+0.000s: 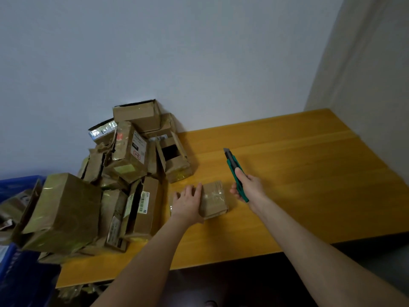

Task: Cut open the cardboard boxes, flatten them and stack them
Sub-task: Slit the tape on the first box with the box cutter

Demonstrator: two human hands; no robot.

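Dim, even indoor light leaves soft shadows on the counter [287,165]; glare glints off taped boxes [101,130], and wide-angle distortion bends the slightly soft frame's edges.

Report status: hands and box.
Left hand rests on small taped box. Right hand grips green knife, blade out, off box. Box pile close at left.
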